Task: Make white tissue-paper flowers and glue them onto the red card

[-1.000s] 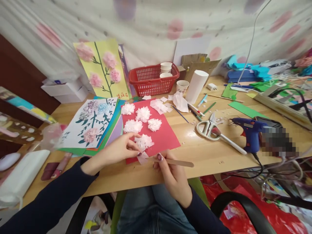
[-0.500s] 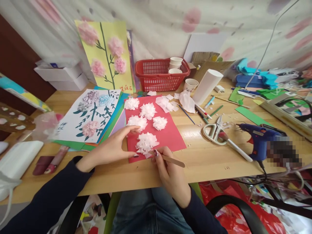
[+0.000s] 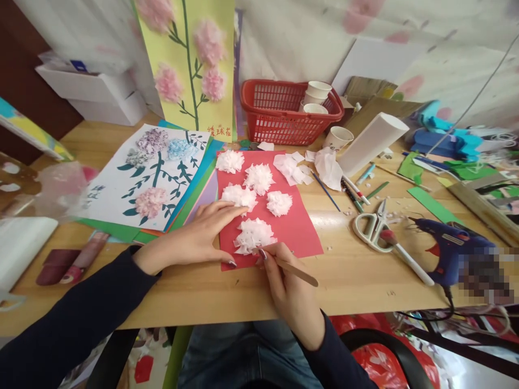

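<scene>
Several white crumpled-paper flowers lie on a red sheet (image 3: 298, 229). The nearest flower (image 3: 254, 236) sits by the sheet's front edge. My left hand (image 3: 197, 235) rests over the sheet's left edge, thumb and fingers spread around that flower's left side, holding nothing. My right hand (image 3: 290, 286) pinches a flat wooden stick (image 3: 298, 270), whose far end reaches the flower's lower right edge. The stick's tip is partly hidden by my fingertips. White paper scraps (image 3: 292, 168) lie at the sheet's upper right corner.
Scissors (image 3: 371, 229), a white-handled tool (image 3: 411, 262) and a blue glue gun (image 3: 450, 248) lie at the right. Behind stand a red basket (image 3: 279, 127), a paper cup (image 3: 338, 139) and a white roll (image 3: 373, 143). Flower artwork (image 3: 150, 178) lies left, over coloured sheets.
The view has shifted, so the desk items appear moved and slightly larger. My left fingers lie a little flatter near the middle flower. My right hand still holds the stick at the nearest flower.
</scene>
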Action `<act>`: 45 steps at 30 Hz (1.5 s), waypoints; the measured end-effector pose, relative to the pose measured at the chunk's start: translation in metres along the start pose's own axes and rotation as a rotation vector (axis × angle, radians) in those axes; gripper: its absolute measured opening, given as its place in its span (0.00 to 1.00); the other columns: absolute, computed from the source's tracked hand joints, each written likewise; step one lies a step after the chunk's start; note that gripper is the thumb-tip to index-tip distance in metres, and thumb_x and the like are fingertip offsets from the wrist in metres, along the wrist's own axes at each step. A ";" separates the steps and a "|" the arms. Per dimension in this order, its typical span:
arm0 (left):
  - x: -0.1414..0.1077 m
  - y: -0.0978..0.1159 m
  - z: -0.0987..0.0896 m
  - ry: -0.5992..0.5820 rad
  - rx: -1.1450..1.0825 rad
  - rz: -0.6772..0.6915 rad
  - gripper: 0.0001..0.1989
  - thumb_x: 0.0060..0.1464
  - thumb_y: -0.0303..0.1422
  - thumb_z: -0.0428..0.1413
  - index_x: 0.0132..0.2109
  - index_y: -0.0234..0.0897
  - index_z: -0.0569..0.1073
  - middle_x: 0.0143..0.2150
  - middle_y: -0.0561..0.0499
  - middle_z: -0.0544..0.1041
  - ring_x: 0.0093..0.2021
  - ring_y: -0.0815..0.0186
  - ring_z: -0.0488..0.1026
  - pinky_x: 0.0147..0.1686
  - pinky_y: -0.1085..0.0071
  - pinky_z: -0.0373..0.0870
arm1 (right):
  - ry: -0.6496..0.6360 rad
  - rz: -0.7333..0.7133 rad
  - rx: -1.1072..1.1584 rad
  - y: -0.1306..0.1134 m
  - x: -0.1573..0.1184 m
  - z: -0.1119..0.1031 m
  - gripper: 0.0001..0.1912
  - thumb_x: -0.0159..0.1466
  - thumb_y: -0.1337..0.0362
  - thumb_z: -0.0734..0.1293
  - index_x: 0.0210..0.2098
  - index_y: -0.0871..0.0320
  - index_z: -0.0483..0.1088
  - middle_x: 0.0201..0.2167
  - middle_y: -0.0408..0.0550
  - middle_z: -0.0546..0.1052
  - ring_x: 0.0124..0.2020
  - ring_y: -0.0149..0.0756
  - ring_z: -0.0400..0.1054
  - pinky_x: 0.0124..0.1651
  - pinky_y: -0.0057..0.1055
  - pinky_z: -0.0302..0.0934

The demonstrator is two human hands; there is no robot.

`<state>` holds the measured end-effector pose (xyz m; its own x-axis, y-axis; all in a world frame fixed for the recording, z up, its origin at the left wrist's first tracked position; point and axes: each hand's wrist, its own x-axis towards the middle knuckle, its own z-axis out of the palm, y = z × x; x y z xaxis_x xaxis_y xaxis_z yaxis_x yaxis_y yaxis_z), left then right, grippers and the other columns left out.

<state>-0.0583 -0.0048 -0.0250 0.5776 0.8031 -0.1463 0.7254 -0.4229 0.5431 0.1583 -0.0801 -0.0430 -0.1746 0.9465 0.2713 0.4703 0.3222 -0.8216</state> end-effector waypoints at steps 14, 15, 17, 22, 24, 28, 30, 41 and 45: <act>-0.001 0.001 0.000 0.009 -0.015 -0.034 0.45 0.48 0.43 0.66 0.69 0.51 0.54 0.72 0.46 0.53 0.72 0.50 0.46 0.68 0.52 0.49 | 0.175 0.136 0.223 0.007 -0.009 -0.012 0.14 0.73 0.60 0.57 0.33 0.56 0.67 0.27 0.43 0.73 0.29 0.32 0.68 0.34 0.28 0.61; -0.001 0.001 0.000 0.012 -0.013 -0.034 0.45 0.47 0.43 0.66 0.69 0.51 0.55 0.72 0.46 0.53 0.72 0.50 0.46 0.68 0.52 0.49 | 0.187 0.143 0.228 0.008 -0.010 -0.015 0.15 0.73 0.59 0.57 0.33 0.56 0.67 0.27 0.44 0.73 0.29 0.32 0.68 0.34 0.29 0.60; -0.001 0.001 0.000 0.017 -0.010 -0.034 0.45 0.47 0.42 0.67 0.69 0.50 0.55 0.71 0.45 0.54 0.72 0.50 0.47 0.69 0.52 0.49 | 0.195 0.145 0.253 0.009 -0.011 -0.020 0.15 0.73 0.58 0.57 0.32 0.56 0.67 0.26 0.43 0.73 0.28 0.32 0.68 0.34 0.29 0.60; 0.000 0.002 0.000 0.025 -0.014 -0.027 0.45 0.46 0.43 0.67 0.68 0.51 0.57 0.71 0.45 0.56 0.71 0.49 0.49 0.68 0.50 0.50 | 0.078 0.087 0.283 0.010 -0.009 -0.014 0.14 0.73 0.60 0.57 0.32 0.56 0.64 0.27 0.44 0.72 0.30 0.34 0.68 0.36 0.30 0.61; 0.000 0.002 0.000 0.030 -0.013 -0.022 0.45 0.47 0.43 0.67 0.68 0.52 0.57 0.71 0.45 0.56 0.71 0.48 0.49 0.68 0.49 0.50 | 0.050 0.062 0.254 0.008 -0.007 -0.010 0.12 0.72 0.61 0.57 0.32 0.56 0.64 0.27 0.44 0.71 0.29 0.34 0.67 0.35 0.30 0.60; -0.001 0.002 0.001 0.032 -0.017 -0.035 0.44 0.46 0.44 0.67 0.68 0.52 0.58 0.71 0.46 0.57 0.71 0.47 0.49 0.68 0.49 0.50 | 0.036 0.037 0.210 0.008 -0.003 -0.005 0.11 0.72 0.63 0.57 0.33 0.55 0.64 0.26 0.43 0.70 0.28 0.34 0.66 0.33 0.29 0.59; -0.001 0.002 0.001 0.028 -0.017 -0.039 0.44 0.46 0.44 0.67 0.68 0.52 0.58 0.71 0.46 0.56 0.72 0.47 0.48 0.68 0.50 0.50 | 0.022 0.032 0.201 0.008 -0.002 -0.003 0.10 0.72 0.64 0.56 0.34 0.55 0.64 0.27 0.43 0.71 0.28 0.34 0.67 0.34 0.29 0.59; 0.003 0.000 0.000 0.021 0.021 -0.023 0.46 0.46 0.45 0.67 0.69 0.50 0.57 0.69 0.44 0.58 0.71 0.48 0.50 0.67 0.51 0.49 | -0.066 0.015 0.053 0.003 0.012 -0.001 0.09 0.70 0.66 0.56 0.33 0.55 0.61 0.25 0.43 0.69 0.26 0.36 0.66 0.33 0.31 0.58; 0.003 0.000 -0.001 0.023 0.031 -0.005 0.45 0.46 0.46 0.66 0.68 0.50 0.58 0.69 0.44 0.59 0.70 0.47 0.50 0.66 0.51 0.49 | -0.052 0.033 0.102 0.003 0.015 0.001 0.11 0.71 0.64 0.56 0.31 0.55 0.61 0.25 0.44 0.69 0.27 0.36 0.66 0.34 0.32 0.59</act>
<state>-0.0569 -0.0019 -0.0251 0.5655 0.8144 -0.1301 0.7399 -0.4314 0.5161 0.1562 -0.0650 -0.0422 -0.2065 0.9536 0.2192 0.3867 0.2853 -0.8770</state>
